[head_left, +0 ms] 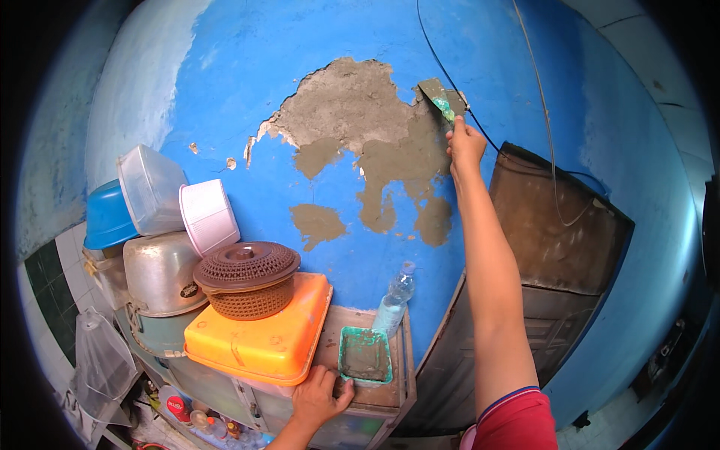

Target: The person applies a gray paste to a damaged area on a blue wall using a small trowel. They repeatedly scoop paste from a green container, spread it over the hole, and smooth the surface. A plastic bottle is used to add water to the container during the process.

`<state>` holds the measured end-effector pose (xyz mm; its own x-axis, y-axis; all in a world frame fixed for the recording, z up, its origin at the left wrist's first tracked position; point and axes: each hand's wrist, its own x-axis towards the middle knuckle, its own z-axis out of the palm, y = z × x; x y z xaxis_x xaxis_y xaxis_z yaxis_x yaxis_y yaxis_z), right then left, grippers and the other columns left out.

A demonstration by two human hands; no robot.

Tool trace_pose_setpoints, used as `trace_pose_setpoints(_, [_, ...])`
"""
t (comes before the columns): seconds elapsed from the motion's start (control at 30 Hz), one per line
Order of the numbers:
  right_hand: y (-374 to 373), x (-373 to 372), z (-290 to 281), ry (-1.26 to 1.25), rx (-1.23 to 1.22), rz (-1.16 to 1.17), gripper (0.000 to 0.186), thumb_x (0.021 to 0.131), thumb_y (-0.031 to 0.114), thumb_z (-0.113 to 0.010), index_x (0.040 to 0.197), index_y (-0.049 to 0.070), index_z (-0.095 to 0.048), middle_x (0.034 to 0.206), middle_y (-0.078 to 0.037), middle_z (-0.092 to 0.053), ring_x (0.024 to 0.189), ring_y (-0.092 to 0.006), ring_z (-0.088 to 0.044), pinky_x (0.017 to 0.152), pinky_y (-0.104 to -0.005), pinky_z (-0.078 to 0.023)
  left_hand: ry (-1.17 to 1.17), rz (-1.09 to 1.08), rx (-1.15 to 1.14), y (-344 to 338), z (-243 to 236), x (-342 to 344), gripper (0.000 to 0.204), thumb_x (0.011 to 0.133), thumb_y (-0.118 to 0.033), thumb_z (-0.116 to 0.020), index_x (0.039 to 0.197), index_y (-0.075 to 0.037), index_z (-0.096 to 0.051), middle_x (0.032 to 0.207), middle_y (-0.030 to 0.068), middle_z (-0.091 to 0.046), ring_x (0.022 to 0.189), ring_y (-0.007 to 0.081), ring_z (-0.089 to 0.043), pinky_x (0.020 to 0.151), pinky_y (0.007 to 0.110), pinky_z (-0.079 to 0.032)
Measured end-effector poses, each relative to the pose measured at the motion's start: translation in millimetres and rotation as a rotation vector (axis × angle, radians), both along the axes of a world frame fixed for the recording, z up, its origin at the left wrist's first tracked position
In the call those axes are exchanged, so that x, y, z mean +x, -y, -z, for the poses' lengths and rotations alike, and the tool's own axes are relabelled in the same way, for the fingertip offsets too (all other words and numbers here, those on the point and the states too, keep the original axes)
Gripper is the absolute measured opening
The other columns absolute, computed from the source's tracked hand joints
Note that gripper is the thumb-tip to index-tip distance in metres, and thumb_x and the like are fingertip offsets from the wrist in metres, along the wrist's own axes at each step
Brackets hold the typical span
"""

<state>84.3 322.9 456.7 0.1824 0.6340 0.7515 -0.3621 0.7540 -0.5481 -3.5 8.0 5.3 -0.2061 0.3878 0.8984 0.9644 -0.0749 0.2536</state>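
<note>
Right arm (pixel 495 300) raised, nearly straight; right hand (pixel 468 144) clenched. Left hand (pixel 319 399) low, back upward, fingers (pixel 322 376) loosely bent.

Green-streaked putty knife (pixel 443 108) in my grip, blade angled up-left at upper right of ragged grey patch (pixel 349 105), blue wall (pixel 255 52); darker smears (pixel 412 154) lower down. Green tray (pixel 365 330) below, grey paste (pixel 365 361) inside.

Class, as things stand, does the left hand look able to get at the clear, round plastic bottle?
Probably yes. The left hand is beside the green rectangular plastic tray, and the bottle stands beyond; nothing covers its upper part, though the hand may need to pass around the tray.
</note>
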Motion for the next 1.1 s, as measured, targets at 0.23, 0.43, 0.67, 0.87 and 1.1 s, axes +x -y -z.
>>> trace_pose_setpoints(0.23, [-8, 9, 40, 0.019, 0.023, 0.001, 0.035, 0.1, 0.033, -0.07, 0.094, -0.001, -0.07, 0.065, -0.005, -0.063, 0.043, -0.0087, -0.046, 0.041, -0.0259, -0.033, 0.019, -0.018, -0.032, 3, 3, -1, 0.03, 0.083, -0.033, -0.079, 0.079, -0.009, -0.061, 0.08, 0.0067, -0.056, 0.065, 0.0269, -0.062, 0.056, 0.04, -0.05])
trace_pose_setpoints(0.43, [-7, -4, 16, -0.005, 0.073, -0.148, 0.037, 0.102, 0.036, -0.068, 0.103, -0.001, -0.067, 0.073, -0.004, -0.063, 0.051, -0.0054, -0.046, 0.045, -0.0237, -0.036, 0.017, 0.004, -0.021, 1, 5, -1, 0.03, 0.083, -0.033, -0.078, 0.08, -0.009, -0.062, 0.081, 0.0065, -0.057, 0.066, 0.0268, -0.063, 0.057, 0.04, -0.051])
trace_pose_setpoints(0.67, [-38, -2, 42, 0.045, -0.015, -0.042, 0.036, 0.102, 0.036, -0.067, 0.093, 0.001, -0.067, 0.068, -0.004, -0.063, 0.046, -0.0079, -0.046, 0.042, -0.0259, -0.035, -0.002, 0.007, 0.009, 1, 3, -3, 0.029, 0.082, -0.033, -0.078, 0.081, -0.009, -0.063, 0.084, 0.006, -0.06, 0.066, 0.0266, -0.063, 0.058, 0.039, -0.051])
trace_pose_setpoints(0.87, [-25, 11, 62, 0.025, 0.029, -0.088, 0.036, 0.103, 0.037, -0.066, 0.094, 0.002, -0.067, 0.069, -0.003, -0.063, 0.046, -0.0067, -0.045, 0.042, -0.0252, -0.033, 0.003, 0.001, -0.066, 4, 5, -3, 0.028, 0.08, -0.028, -0.08, 0.086, -0.007, -0.064, 0.087, 0.0073, -0.062, 0.073, 0.0267, -0.065, 0.058, 0.038, -0.052])
trace_pose_setpoints(1.1, [-11, -3, 16, 0.03, 0.13, -0.047, 0.036, 0.103, 0.037, -0.067, 0.094, 0.002, -0.067, 0.068, -0.002, -0.063, 0.046, -0.0061, -0.045, 0.043, -0.0256, -0.032, 0.001, 0.007, -0.043, 3, 3, -2, 0.027, 0.081, -0.03, -0.08, 0.083, -0.008, -0.064, 0.084, 0.0066, -0.06, 0.07, 0.0263, -0.064, 0.058, 0.038, -0.051])
